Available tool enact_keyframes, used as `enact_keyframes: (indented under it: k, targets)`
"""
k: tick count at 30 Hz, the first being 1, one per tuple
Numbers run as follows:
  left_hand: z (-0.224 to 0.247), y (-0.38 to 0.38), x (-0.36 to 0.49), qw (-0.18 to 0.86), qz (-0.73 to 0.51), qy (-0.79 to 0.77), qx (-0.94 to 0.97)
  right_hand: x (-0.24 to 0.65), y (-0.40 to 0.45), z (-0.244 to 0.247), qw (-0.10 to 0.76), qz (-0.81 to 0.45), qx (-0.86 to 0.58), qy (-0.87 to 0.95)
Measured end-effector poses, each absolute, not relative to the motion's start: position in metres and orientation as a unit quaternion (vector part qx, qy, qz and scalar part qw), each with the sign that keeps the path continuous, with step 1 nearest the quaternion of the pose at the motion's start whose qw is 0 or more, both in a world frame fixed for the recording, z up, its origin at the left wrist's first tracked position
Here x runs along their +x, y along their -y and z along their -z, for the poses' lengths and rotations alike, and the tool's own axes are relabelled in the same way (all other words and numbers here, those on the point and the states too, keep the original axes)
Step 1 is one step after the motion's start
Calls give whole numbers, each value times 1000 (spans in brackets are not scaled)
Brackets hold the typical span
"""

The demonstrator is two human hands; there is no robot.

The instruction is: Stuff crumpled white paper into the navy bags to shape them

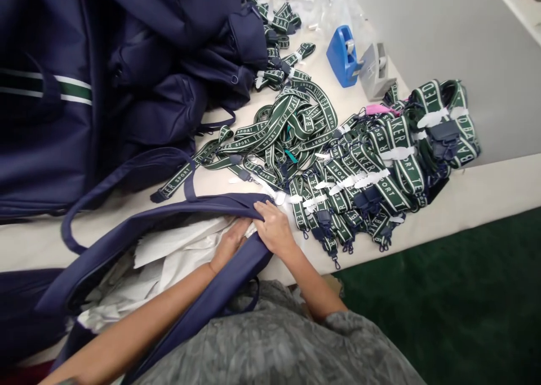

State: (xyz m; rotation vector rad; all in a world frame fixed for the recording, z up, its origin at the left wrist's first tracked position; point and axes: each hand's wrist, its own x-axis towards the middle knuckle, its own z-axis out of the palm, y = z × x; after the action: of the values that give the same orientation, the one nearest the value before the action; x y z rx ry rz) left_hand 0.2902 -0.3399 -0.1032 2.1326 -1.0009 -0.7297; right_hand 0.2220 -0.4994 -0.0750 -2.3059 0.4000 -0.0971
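An unzipped navy bag (228, 278) lies on the table against my body, white paper stuffing (173, 249) showing inside. My left hand (231, 239) reaches into the opening near its right end, fingers bent and partly hidden by the bag's edge; what they grip, if anything, is hidden. On the outside of that same end, my right hand (273, 227) is closed on the bag's edge. Just beyond the right hand lie bundled green and white lettered straps (359, 171) with navy ends and metal clips.
Several navy bags (169, 52) are piled at the upper left. Loose straps (287, 125) lie tangled mid-table. A blue tape dispenser (343, 58) and a grey one (375, 72) stand behind, near clear plastic (321, 1). The table's front edge borders a green floor (443, 300).
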Motion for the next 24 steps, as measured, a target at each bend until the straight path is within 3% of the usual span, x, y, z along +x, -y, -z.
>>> enact_keyframes:
  k: [9, 14, 18, 21, 24]
  targets:
    - [117, 370, 291, 307, 337, 375, 807, 226, 498, 75, 401, 32, -899, -175]
    - [48, 350, 313, 260, 398, 524, 707, 223, 515, 72, 437, -11, -877, -202]
    - [-19, 287, 330, 186, 430, 449, 761, 218, 525, 32, 448, 80, -877, -156]
    - [-48, 226, 329, 209, 302, 320, 873, 231, 514, -17, 488, 139, -861, -30]
    - [-58, 175, 314, 187, 44, 158, 969, 270, 471, -47, 521, 47, -835, 170]
